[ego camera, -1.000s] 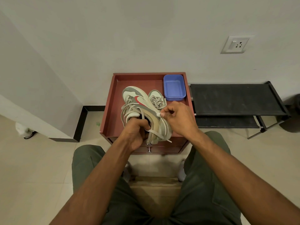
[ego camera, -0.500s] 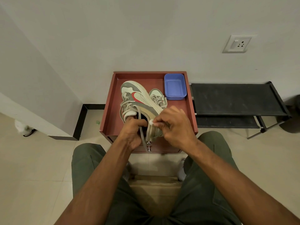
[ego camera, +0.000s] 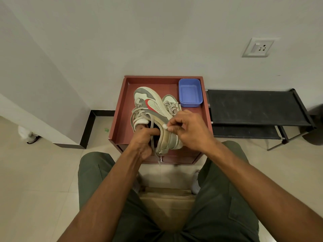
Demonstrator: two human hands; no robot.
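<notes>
Head view has me looking down past my knees at the small red-brown worktop point(ego camera: 122, 119), where the grey and white sneaker point(ego camera: 154, 103) sits tipped on its side over the near half, toe pointing far and left. My left hand point(ego camera: 143, 138) has its fingers curled into the shoe's opening and grips the collar. My right hand point(ego camera: 190, 130) is closed in a tight pinch on a white-tipped stick, a cotton bud point(ego camera: 165, 126) by the look of it, with the tip pressed to the tan side panel near the heel. A second ago that tip sat further right, against the sole edge. It then slid left and nearer, and has now come back up a little, while the shoe rolled slightly under my left hand. I read that as short scrubbing strokes along one soiled patch, so the cleaning is mid-way, not finished. The other sneaker point(ego camera: 170, 102) lies just behind, beside the blue tub point(ego camera: 190, 93) at the far right corner. A black rack point(ego camera: 253, 105) stands to the right.
</notes>
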